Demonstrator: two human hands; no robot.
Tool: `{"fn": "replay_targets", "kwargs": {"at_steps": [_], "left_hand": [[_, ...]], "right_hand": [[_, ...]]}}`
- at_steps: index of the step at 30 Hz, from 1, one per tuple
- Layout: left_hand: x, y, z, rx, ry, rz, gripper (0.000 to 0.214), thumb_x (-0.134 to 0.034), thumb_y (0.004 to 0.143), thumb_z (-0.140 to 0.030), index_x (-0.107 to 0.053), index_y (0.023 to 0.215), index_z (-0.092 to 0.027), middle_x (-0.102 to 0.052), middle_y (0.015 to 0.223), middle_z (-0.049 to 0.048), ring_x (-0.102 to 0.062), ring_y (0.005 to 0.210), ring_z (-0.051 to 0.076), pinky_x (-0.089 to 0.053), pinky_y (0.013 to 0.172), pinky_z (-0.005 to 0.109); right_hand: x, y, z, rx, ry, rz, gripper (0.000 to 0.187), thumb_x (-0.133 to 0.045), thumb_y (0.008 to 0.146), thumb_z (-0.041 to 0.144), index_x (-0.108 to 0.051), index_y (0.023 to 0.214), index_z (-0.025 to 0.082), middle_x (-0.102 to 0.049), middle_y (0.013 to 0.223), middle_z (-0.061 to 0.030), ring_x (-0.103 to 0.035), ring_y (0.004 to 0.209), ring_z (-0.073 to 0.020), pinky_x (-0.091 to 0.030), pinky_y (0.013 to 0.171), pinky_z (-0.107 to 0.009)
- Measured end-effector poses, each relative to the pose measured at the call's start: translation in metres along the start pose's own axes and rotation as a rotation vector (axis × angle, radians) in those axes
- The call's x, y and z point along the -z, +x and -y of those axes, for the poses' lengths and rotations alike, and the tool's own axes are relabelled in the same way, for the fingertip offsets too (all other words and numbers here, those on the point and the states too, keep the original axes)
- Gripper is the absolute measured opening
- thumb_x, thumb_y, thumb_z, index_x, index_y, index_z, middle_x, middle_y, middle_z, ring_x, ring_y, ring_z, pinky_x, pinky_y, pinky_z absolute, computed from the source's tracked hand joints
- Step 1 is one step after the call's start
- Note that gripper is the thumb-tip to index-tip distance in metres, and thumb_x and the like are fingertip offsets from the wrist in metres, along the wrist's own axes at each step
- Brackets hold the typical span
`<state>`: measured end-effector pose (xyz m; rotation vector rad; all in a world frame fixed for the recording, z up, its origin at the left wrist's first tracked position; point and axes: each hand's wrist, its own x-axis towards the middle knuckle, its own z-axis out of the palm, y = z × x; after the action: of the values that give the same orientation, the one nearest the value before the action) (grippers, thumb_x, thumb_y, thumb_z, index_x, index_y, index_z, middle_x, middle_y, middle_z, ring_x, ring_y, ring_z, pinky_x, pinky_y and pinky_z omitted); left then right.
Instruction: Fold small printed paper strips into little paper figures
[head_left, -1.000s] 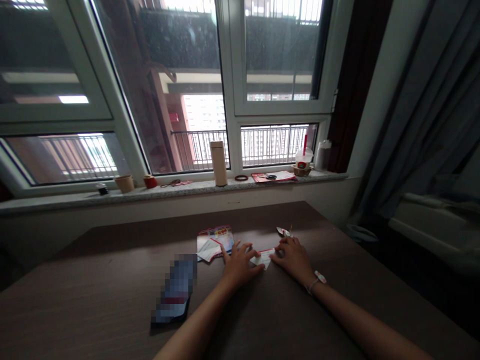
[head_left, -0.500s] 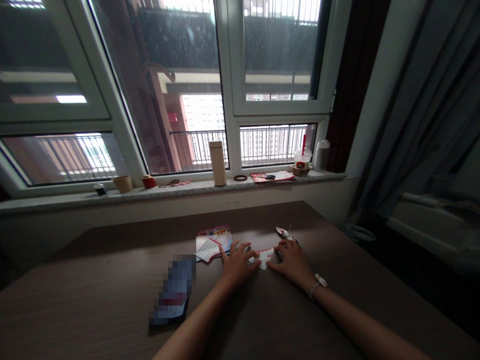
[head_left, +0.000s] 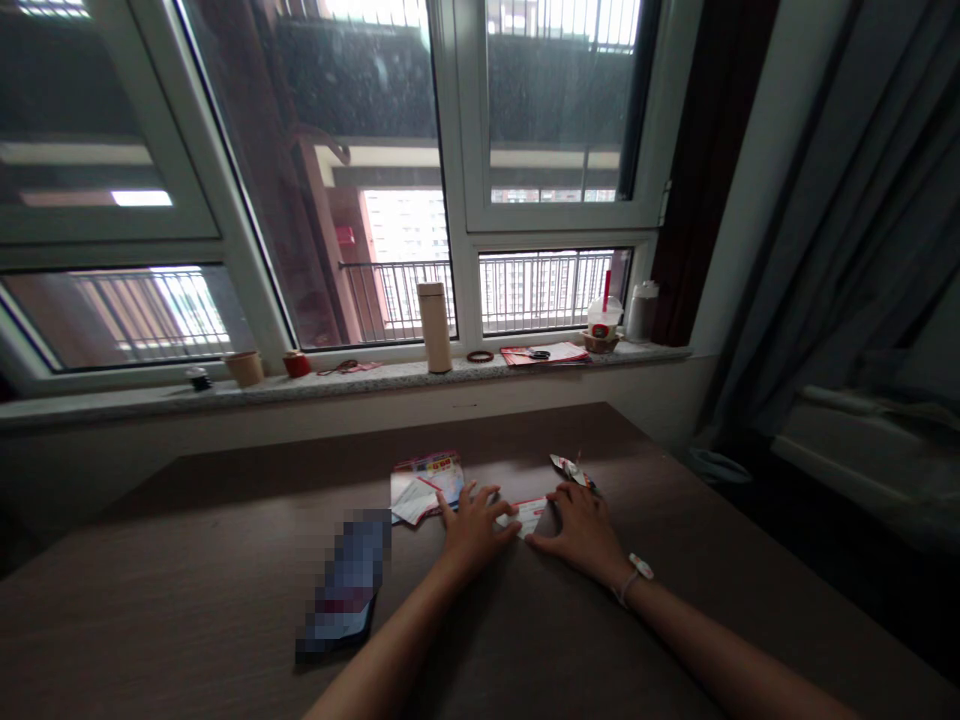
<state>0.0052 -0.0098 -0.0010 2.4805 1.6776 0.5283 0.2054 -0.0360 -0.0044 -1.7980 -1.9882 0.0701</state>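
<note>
A small white printed paper (head_left: 531, 515) with a red edge lies on the brown tabletop between my two hands. At its left end, the thumb and index finger of my left hand (head_left: 478, 525) hold it, with the other fingers spread toward the stack of paper. My right hand (head_left: 581, 525) has its thumb and fingertips at the paper's right end, and a bracelet circles that wrist. Both hands cover the ends of the paper. Just beyond my right fingers is a crumpled printed scrap (head_left: 574, 470). Colourful flyers (head_left: 442, 466) with a folded white slip (head_left: 417, 500) on top lie beyond my left hand.
A phone-like dark object (head_left: 349, 585), pixelated, lies left of my left forearm on the table (head_left: 187, 540). Along the windowsill (head_left: 390, 380) stand a beige flask (head_left: 435, 328), a paper cup (head_left: 245, 368), a drink cup with red straw (head_left: 604, 315), and scissors (head_left: 538, 354) on papers.
My right thumb has slid slightly left along the paper's near edge, and the right hand has shifted a little. The left hand stays in place.
</note>
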Motion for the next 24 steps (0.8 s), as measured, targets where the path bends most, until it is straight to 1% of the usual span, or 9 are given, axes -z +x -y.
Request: {"fn": "replay_targets", "kwargs": {"at_steps": [3, 6, 9, 12, 15, 18, 20, 24], "left_hand": [[-0.001, 0.000, 0.001, -0.005, -0.002, -0.021, 0.024, -0.059, 0.084, -0.050, -0.067, 0.105, -0.041, -0.052, 0.138, -0.0031, -0.027, 0.137, 0.037, 0.005, 0.102, 0.078], [-0.002, 0.001, 0.001, -0.006, -0.004, -0.026, 0.024, -0.059, 0.084, -0.050, -0.068, 0.105, -0.041, -0.052, 0.138, -0.0026, -0.028, 0.137, 0.037, 0.005, 0.104, 0.076], [-0.002, 0.001, 0.001, -0.011, -0.002, -0.020, 0.025, -0.058, 0.085, -0.050, -0.068, 0.106, -0.041, -0.051, 0.139, -0.0027, -0.027, 0.137, 0.037, 0.004, 0.104, 0.077], [-0.002, 0.001, 0.001, -0.001, -0.002, 0.000, 0.025, -0.057, 0.085, -0.051, -0.067, 0.106, -0.041, -0.051, 0.139, -0.0023, -0.026, 0.138, 0.036, 0.003, 0.104, 0.077], [-0.003, 0.001, 0.001, 0.007, -0.007, 0.004, 0.025, -0.058, 0.085, -0.051, -0.067, 0.106, -0.041, -0.051, 0.139, -0.0025, -0.027, 0.137, 0.037, 0.003, 0.103, 0.077], [-0.004, 0.001, 0.001, 0.005, -0.004, -0.010, 0.025, -0.058, 0.084, -0.051, -0.067, 0.106, -0.041, -0.052, 0.138, -0.0021, -0.027, 0.137, 0.037, 0.004, 0.103, 0.077], [-0.004, 0.001, 0.001, 0.001, 0.004, -0.016, 0.026, -0.058, 0.084, -0.051, -0.068, 0.106, -0.040, -0.052, 0.138, -0.0014, -0.028, 0.136, 0.037, 0.004, 0.103, 0.077], [-0.003, 0.000, 0.001, -0.005, 0.013, -0.017, 0.026, -0.058, 0.085, -0.051, -0.067, 0.106, -0.040, -0.052, 0.138, -0.0009, -0.029, 0.136, 0.037, 0.003, 0.102, 0.078]], "right_hand": [[-0.003, 0.000, -0.003, 0.018, -0.002, -0.010, 0.071, -0.063, 0.067, 0.067, -0.061, 0.118, 0.017, -0.054, 0.128, -0.0146, -0.045, 0.123, -0.0336, -0.031, 0.103, -0.046], [-0.005, 0.001, -0.006, 0.034, 0.014, -0.030, 0.068, -0.063, 0.070, 0.067, -0.061, 0.117, 0.018, -0.054, 0.128, -0.0142, -0.045, 0.124, -0.0325, -0.032, 0.103, -0.046], [-0.005, 0.003, -0.008, 0.040, 0.015, -0.062, 0.055, -0.060, 0.076, 0.062, -0.065, 0.111, 0.020, -0.057, 0.125, -0.0128, -0.047, 0.121, -0.0308, -0.034, 0.102, -0.044], [-0.002, 0.007, -0.008, 0.060, -0.009, -0.090, 0.038, -0.055, 0.084, 0.052, -0.068, 0.101, 0.021, -0.061, 0.115, -0.0110, -0.051, 0.114, -0.0283, -0.036, 0.099, -0.042], [0.000, 0.010, -0.007, 0.062, -0.025, -0.091, 0.030, -0.054, 0.086, 0.045, -0.069, 0.096, 0.021, -0.063, 0.108, -0.0104, -0.053, 0.109, -0.0269, -0.038, 0.095, -0.039], [0.001, 0.011, -0.006, 0.053, -0.030, -0.102, 0.028, -0.056, 0.084, 0.044, -0.069, 0.094, 0.021, -0.063, 0.107, -0.0100, -0.054, 0.108, -0.0267, -0.038, 0.096, -0.039], [0.002, 0.010, -0.006, 0.051, -0.028, -0.105, 0.030, -0.059, 0.082, 0.045, -0.069, 0.095, 0.020, -0.063, 0.108, -0.0100, -0.053, 0.109, -0.0268, -0.037, 0.098, -0.039], [0.003, 0.006, -0.004, 0.055, -0.022, -0.072, 0.045, -0.064, 0.074, 0.053, -0.068, 0.101, 0.018, -0.061, 0.115, -0.0114, -0.051, 0.114, -0.0290, -0.034, 0.102, -0.041]]}}
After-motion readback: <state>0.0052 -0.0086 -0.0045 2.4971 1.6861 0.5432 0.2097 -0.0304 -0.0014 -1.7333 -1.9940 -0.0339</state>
